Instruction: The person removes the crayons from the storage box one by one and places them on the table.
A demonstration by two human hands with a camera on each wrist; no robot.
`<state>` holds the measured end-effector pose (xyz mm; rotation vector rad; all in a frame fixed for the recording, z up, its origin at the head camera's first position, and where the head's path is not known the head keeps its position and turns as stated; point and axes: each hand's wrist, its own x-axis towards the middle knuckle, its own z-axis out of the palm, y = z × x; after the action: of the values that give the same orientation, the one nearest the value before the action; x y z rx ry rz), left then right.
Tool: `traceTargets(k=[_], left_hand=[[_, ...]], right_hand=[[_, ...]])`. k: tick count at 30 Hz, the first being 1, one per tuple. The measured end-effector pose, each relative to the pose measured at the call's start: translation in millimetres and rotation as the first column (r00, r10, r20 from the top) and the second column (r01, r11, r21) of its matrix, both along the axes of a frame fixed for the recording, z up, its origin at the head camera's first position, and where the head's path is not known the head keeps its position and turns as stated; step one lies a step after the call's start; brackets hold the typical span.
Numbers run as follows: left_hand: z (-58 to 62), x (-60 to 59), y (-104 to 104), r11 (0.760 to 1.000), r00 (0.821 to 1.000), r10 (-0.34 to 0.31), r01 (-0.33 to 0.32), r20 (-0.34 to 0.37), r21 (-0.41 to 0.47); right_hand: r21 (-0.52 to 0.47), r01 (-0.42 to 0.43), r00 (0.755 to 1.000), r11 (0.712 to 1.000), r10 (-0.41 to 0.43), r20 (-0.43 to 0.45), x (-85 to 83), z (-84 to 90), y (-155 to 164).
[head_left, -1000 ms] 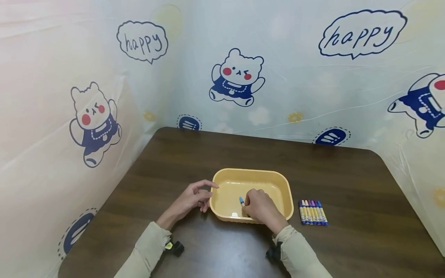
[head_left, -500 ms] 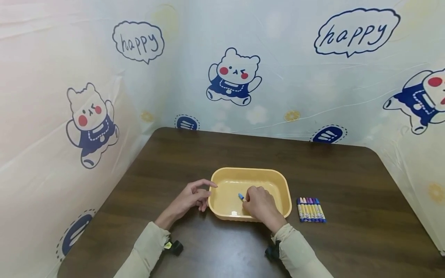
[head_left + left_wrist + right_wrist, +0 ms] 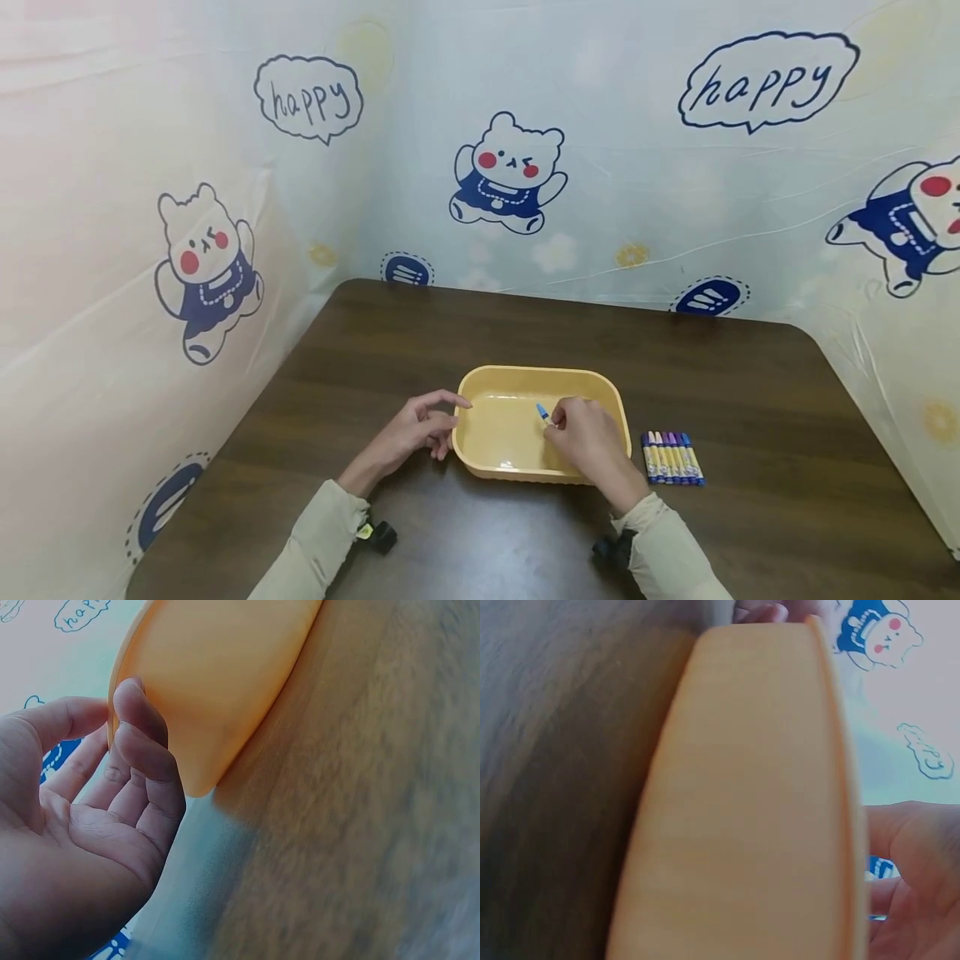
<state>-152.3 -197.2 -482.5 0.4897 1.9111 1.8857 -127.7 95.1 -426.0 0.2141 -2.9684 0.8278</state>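
Note:
A shallow yellow plastic basin [image 3: 540,477] sits on the dark wooden table. My left hand [image 3: 408,431] pinches its left rim, with one finger over the edge and the thumb low on the outer side. In the left wrist view, fingers [image 3: 142,709] lie against the basin's outer wall. Inside the basin, my right hand [image 3: 590,437] holds a crayon [image 3: 543,412] with a light blue tip, which points up and left; its lower part is hidden by the fingers. The basin wall [image 3: 742,787] covers much of the right wrist view, the right hand partly behind it.
Several crayons [image 3: 672,458] with yellow wrappers and purple, pink and blue tips lie side by side, right of the basin. The table [image 3: 787,467] meets a curtain [image 3: 637,183] printed with bears at its back and sides.
My right hand has moved right and slightly up inside the basin, carrying the crayon with it. My left hand stays at the rim.

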Motion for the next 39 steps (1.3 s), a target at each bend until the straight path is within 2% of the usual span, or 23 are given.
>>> traceTargets(k=[5, 11, 20, 24, 28, 33, 36, 39], left_hand=[[-0.5, -0.2, -2, 1.0, 1.0, 0.022, -0.022, 0.011, -0.002], [0.5, -0.7, -3, 1.0, 0.999, 0.024, -0.023, 0.024, -0.009], [0.0, -2.0, -5, 0.999, 0.999, 0.027, -0.026, 0.019, -0.022], [-0.7, -1.1, -5, 0.999, 0.999, 0.026, -0.025, 0.026, -0.028], [-0.5, -1.0, -2, 0.999, 0.999, 0.02, -0.019, 0.029, -0.026], [-2.2, -1.0, 0, 1.0, 0.999, 0.021, -0.02, 0.041, -0.019], [-2.9, -0.5, 1, 1.0, 0.999, 0.021, -0.02, 0.046, -0.018], [-2.0, -0.3, 2, 1.0, 0.999, 0.021, -0.021, 0.032, -0.02]], right_hand=[[-0.019, 0.012, 0.996, 1.0, -0.013, -0.083, 5.3, 12.0, 16], [-0.061, 0.056, 0.975, 0.997, -0.067, -0.21, 15.3, 25.4, 46], [-0.099, 0.172, 0.957, 0.98, -0.19, -0.219, 27.3, 36.6, 97], [-0.085, 0.239, 0.951, 0.967, -0.251, -0.182, 29.3, 29.8, 125], [-0.044, 0.287, 0.949, 0.957, -0.29, -0.123, 29.5, 14.2, 153], [-0.006, 0.281, 0.96, 0.96, -0.281, 0.004, 28.8, -9.7, 182], [0.002, 0.274, 0.957, 0.962, -0.272, 0.097, 28.9, -22.8, 196], [0.007, 0.259, 0.955, 0.966, -0.257, 0.147, 27.0, -34.7, 205]])
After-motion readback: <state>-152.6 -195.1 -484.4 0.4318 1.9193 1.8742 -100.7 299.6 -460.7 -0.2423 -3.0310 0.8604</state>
